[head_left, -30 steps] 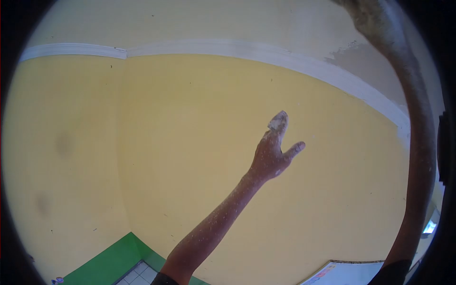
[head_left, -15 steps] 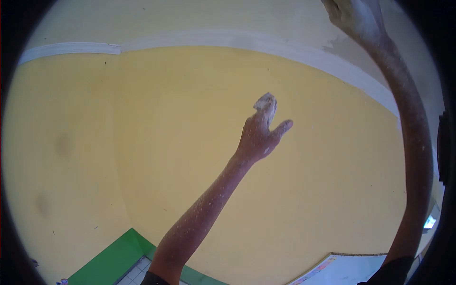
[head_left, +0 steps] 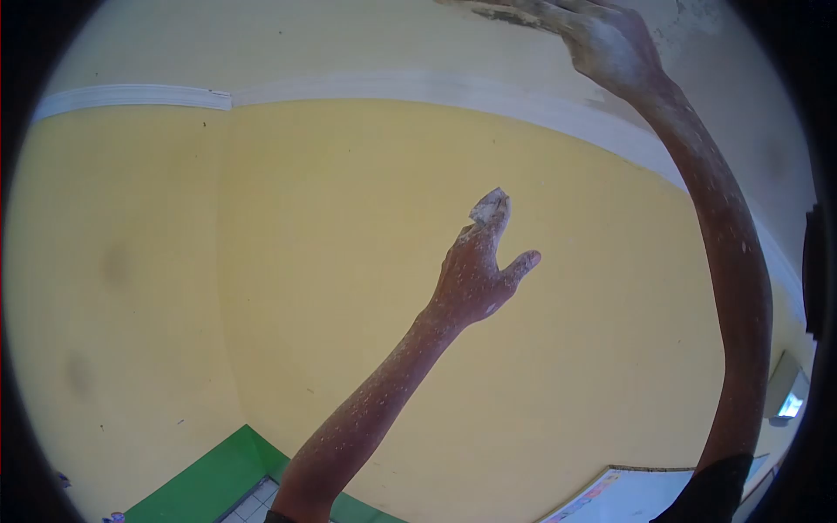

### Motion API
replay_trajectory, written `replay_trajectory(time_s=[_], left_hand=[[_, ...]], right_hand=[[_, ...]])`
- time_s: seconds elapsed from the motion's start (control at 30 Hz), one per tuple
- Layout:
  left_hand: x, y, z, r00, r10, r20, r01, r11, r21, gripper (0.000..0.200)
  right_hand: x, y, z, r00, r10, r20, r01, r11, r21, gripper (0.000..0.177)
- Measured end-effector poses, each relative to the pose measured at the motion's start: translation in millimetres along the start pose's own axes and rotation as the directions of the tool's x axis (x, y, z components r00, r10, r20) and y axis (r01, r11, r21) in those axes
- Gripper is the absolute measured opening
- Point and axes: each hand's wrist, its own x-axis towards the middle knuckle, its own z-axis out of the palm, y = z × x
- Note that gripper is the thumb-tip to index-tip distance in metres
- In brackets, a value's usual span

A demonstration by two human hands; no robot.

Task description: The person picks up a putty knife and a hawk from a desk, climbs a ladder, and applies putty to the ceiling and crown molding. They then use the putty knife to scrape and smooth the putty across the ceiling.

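My left hand (head_left: pixel 478 270), speckled with white, is raised in front of the yellow wall (head_left: pixel 349 218). Its thumb is spread away from the fingers, and a small whitish lump (head_left: pixel 490 207) shows at the fingertips. At the top right, my right hand (head_left: pixel 606 44) is coated in white and reaches up against the pale ceiling (head_left: pixel 366 35). Its fingers stretch left along a thin, dark-edged flat thing (head_left: pixel 514 17), partly cut off by the top of the view. Damp-looking grey patches lie beside that hand.
White moulding (head_left: pixel 139 96) runs along the top of the wall. Low down are a green wall band (head_left: pixel 200 475) and a white board (head_left: pixel 628 495). A light-coloured box (head_left: pixel 785 388) with a bright spot hangs at the right edge.
My right hand has moved left and down into fuller view, showing its fingers and the flat thing. My left hand sits slightly lower in the view.
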Motion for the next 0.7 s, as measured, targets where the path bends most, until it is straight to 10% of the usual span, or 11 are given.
replay_trajectory(time_s=[0.17,0.23,0.27,0.4,0.47,0.57,0.7], left_hand=[[-1,-12,-4,0.997,-0.059,0.052,0.067,0.985,-0.161,0.084],[-4,-9,-6,0.978,-0.154,0.143,0.169,0.981,-0.097,0.084],[-10,-10,-5,0.977,-0.149,0.151,0.165,0.981,-0.1,0.084],[-24,-25,-11,0.995,-0.048,0.092,0.054,0.996,-0.072,0.084],[-27,-30,-8,0.992,-0.063,0.111,0.071,0.995,-0.065,0.085],[-22,-48,2,0.983,-0.138,0.122,0.157,0.974,-0.163,0.085],[-16,-43,5,0.983,-0.111,0.149,0.127,0.987,-0.098,0.085]], right_hand=[[-37,28,75,0.947,0.245,-0.206,-0.226,0.968,0.11,0.046],[-51,28,124,0.997,-0.048,0.059,0.057,0.988,-0.147,0.046],[-44,13,102,0.958,0.05,0.281,-0.026,0.996,-0.089,0.05],[-43,-1,75,0.961,0.206,0.186,-0.194,0.978,-0.078,0.055],[-45,-9,44,0.917,0.158,-0.368,-0.13,0.987,0.098,0.062],[-39,20,93,0.79,0.06,-0.61,0.068,0.98,0.185,0.069],[-85,28,156,0.999,0.012,-0.036,-0.013,0.999,-0.035,0.07]])
